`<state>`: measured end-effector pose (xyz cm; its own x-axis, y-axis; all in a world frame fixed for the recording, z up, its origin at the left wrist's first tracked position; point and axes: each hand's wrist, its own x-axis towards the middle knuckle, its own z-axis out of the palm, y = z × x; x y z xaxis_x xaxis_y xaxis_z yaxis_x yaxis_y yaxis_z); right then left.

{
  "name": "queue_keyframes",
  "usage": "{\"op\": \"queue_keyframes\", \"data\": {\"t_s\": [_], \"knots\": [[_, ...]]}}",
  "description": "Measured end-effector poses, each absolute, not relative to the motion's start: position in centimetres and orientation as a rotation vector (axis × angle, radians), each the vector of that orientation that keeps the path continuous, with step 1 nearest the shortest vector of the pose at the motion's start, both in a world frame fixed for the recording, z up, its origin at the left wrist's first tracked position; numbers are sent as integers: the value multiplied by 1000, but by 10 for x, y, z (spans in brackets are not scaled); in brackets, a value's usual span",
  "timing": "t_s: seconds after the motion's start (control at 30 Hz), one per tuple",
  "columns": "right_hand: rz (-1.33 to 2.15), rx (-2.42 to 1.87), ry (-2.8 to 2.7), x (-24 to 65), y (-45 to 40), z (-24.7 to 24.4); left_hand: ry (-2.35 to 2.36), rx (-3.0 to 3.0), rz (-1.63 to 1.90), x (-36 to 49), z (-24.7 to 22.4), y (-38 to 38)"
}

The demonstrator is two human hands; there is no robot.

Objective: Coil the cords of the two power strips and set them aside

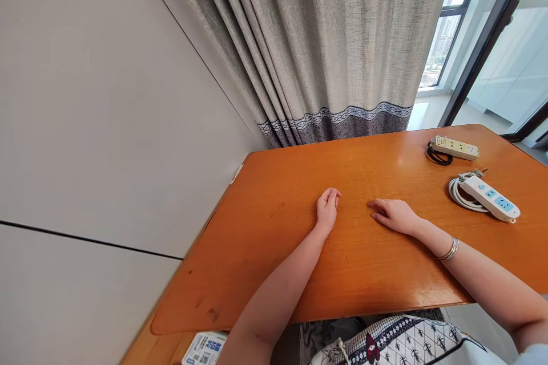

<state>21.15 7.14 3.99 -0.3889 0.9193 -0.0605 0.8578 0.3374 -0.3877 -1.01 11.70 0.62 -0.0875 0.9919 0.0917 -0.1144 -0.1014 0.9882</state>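
My left hand (329, 209) rests on the wooden table (274, 228) near its middle, fingers curled together and nothing seen in them. A short way to its right, my right hand (394, 216) lies low over the tabletop with thumb and fingers apart, holding nothing. A bracelet (450, 248) circles the right wrist. Nearest to that hand is a white power strip (492, 198) with blue sockets, its pale cord coiled at one end. Farther back lies a second, yellowish power strip (456, 147) with a coiled black cord (439, 155).
A grey curtain (342, 40) hangs behind the table's far edge. Pale wall panels (107, 97) stand along the left. At the right back is a dark-framed glass door (492, 40). A printed white box (204, 348) sits below the table's near left edge.
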Motion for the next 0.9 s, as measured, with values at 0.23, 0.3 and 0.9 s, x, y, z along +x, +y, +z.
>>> {"op": "queue_keyframes", "data": {"t_s": [0.23, 0.3, 0.9], "knots": [[554, -1634, -2411, 212, 72, 38, 1133, 1148, 1403, -10, 5, 117], [554, -1625, -2408, 213, 73, 37, 1130, 1151, 1404, -10, 4, 118], [-1, -1764, -1834, 342, 65, 78, 1174, 1254, 1379, -8, 0, 119]]}}
